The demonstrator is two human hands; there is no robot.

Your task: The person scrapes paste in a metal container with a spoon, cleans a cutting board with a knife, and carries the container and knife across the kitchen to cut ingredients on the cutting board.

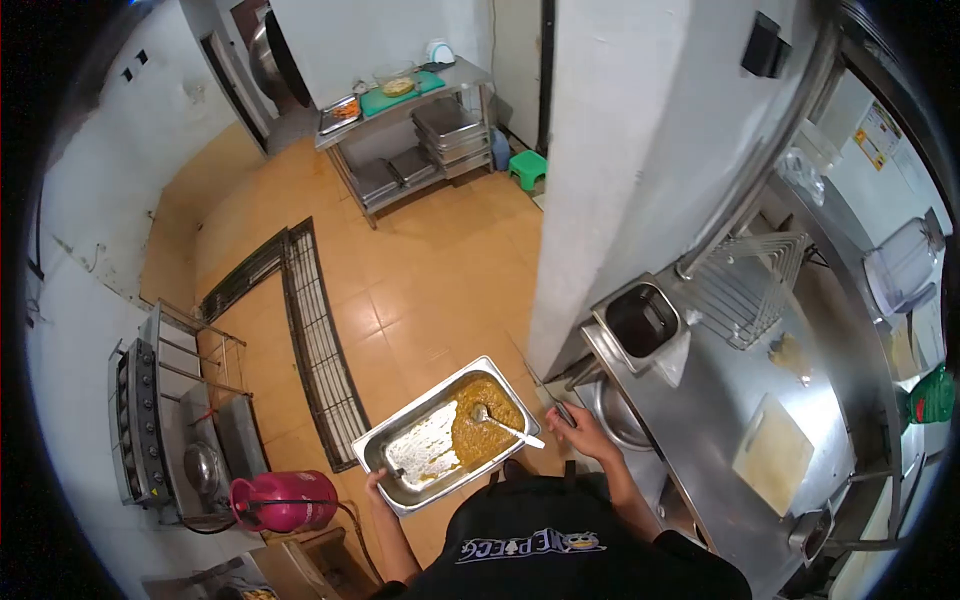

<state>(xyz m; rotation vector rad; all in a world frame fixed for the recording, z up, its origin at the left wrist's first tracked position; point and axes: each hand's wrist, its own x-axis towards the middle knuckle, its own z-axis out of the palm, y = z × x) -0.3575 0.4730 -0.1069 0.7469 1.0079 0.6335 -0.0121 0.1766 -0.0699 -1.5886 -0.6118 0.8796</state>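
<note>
A rectangular steel food pan point(366, 450) is held tilted in front of my body. My left hand point(377, 487) is closed on its near left edge. Thick yellow-brown sauce point(480, 440) lies mostly in the pan's right half, with smears across the left. A metal spoon point(510, 431) rests in the sauce, its pale handle reaching over the right rim. Just right of the pan, my right hand point(583, 436) is closed around a knife point(563, 410) with a dark handle, its thin blade pointing up and left. A small dark spot shows inside the pan near my left hand.
At right is a steel counter point(700, 440) with a cutting board point(773, 455), a deep container point(640, 322) and a wire rack point(750, 290). A pink gas cylinder point(285, 501) and stove point(140, 420) stand left. Floor grating point(315, 340) lies ahead; a steel table point(450, 80) stands beyond.
</note>
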